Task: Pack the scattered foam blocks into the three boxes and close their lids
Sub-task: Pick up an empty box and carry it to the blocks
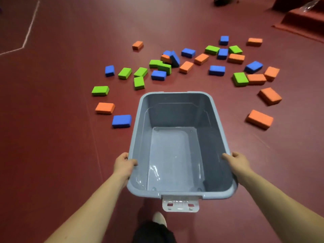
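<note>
Foam blocks (158,75) lie beyond the empty box (177,194), whose rim left hand (123,165) and right hand (239,161) grasp; set it down, start loading.

box (138,123): grey plastic, smooth, glossy floor inside | latch (180,205): clear plastic | blocks (158,75): foam, matt, finely textured tops | floor (57,137): dark red, smooth, faint sheen

Dark red floor (52,120), white painted line (29,28) upper left, red steps (301,21) upper right
</note>
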